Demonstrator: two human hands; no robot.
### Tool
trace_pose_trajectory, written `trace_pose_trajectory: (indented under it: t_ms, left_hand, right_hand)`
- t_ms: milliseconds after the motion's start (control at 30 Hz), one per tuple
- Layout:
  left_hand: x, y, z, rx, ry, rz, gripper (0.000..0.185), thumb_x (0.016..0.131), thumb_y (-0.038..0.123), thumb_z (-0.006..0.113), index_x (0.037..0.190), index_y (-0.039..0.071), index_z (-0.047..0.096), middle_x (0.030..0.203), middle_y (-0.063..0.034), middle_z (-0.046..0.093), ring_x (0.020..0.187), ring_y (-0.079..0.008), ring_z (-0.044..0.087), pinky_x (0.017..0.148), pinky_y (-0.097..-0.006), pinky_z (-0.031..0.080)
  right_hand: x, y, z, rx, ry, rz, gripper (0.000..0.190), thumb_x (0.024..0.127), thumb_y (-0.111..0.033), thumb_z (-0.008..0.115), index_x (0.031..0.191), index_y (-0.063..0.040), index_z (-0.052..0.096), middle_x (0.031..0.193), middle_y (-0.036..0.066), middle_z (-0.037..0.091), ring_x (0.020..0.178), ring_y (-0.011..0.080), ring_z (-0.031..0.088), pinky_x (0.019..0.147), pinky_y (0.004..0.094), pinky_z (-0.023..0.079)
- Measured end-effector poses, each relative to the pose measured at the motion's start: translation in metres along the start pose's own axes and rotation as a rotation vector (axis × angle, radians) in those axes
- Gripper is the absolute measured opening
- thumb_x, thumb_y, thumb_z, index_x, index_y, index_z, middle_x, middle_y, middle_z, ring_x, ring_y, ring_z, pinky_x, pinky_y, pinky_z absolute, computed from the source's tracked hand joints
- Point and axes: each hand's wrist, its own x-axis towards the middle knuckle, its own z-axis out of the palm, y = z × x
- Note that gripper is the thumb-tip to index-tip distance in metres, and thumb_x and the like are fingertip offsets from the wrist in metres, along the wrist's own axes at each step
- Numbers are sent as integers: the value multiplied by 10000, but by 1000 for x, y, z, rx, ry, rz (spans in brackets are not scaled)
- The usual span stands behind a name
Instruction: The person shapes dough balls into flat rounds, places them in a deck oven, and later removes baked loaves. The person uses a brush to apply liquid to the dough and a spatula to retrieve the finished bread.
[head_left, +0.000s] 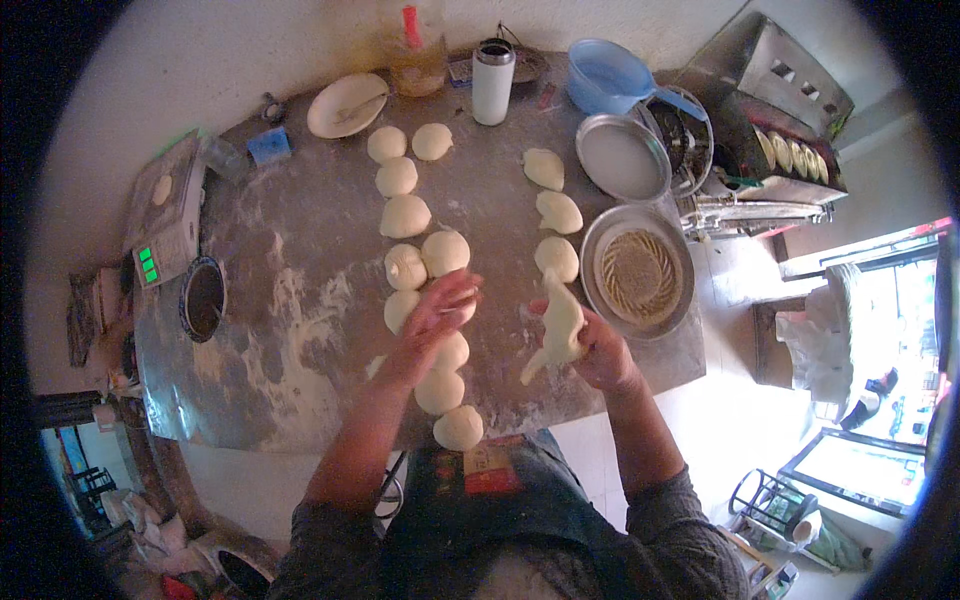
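Note:
My right hand (604, 349) holds a stretched, floppy piece of dough (562, 322), its tail hanging toward the table. Just beyond it lies a dough ball (556, 259), with two folded dough pieces, one (559, 212) behind the other (543, 168). My left hand (442, 307), a little blurred, hovers over the double column of round dough balls and partly hides some of them. Nothing shows in its fingers. Near its fingertips is a dough ball (446, 253); below the wrist sit another ball (439, 391) and the nearest one (458, 428).
A metal pan with a sesame-like coating (637, 217) and a pan of pale liquid (619, 159) stand right. Behind are a blue dipper (609, 79), white flask (493, 86) and plate (346, 106). A digital scale (165, 202) and dark bowl (202, 298) stand left.

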Motion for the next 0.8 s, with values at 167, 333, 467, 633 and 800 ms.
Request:
trace_pose_trajectory:
  t_ms: [167, 333, 467, 633, 800]
  left_hand:
    - [15, -42, 68, -209, -150, -179, 595, 891, 438, 406, 1353, 106, 229, 1364, -75, 284, 1233, -192, 311, 991, -325, 275]
    - [8, -75, 90, -551, 34, -497, 626, 841, 541, 425, 1300, 131, 315, 1254, -103, 414, 1117, -230, 439, 936, -392, 371]
    - [8, -92, 98, -712, 77, -388, 430, 871, 379, 487, 1158, 60, 454, 1057, -77, 540, 957, -213, 540, 788, -335, 486]
    - [15, -105, 104, -294, 249, -246, 425, 851, 311, 542, 1175, 71, 409, 1049, -67, 523, 886, -167, 541, 729, -298, 462]
    - [5, -95, 107, 390, 260, 126, 434, 865, 313, 478, 1192, 41, 389, 1118, -110, 479, 961, -182, 489, 798, -281, 411]
  right_hand:
    - [-8, 21, -8, 183, 89, 67, 572, 751, -103, 408, 1301, 9, 297, 1108, 115, 500, 993, 197, 493, 868, 308, 384]
    - [-23, 31, -24, -194, 108, -195, 651, 765, -27, 387, 1375, -91, 171, 1243, 101, 399, 1090, 202, 428, 917, 307, 346]
    - [-25, 35, -21, -887, 84, -338, 628, 753, -37, 406, 1355, -92, 238, 1300, 144, 367, 1187, 261, 370, 973, 353, 296]
    - [-40, 36, -20, -1668, 498, -445, 550, 813, -192, 455, 1317, -46, 291, 1330, 199, 313, 1240, 320, 290, 1005, 393, 248]
    - [-39, 44, -19, -754, 148, -303, 555, 827, -253, 508, 1302, -51, 303, 1291, 167, 382, 1203, 285, 361, 979, 375, 296]
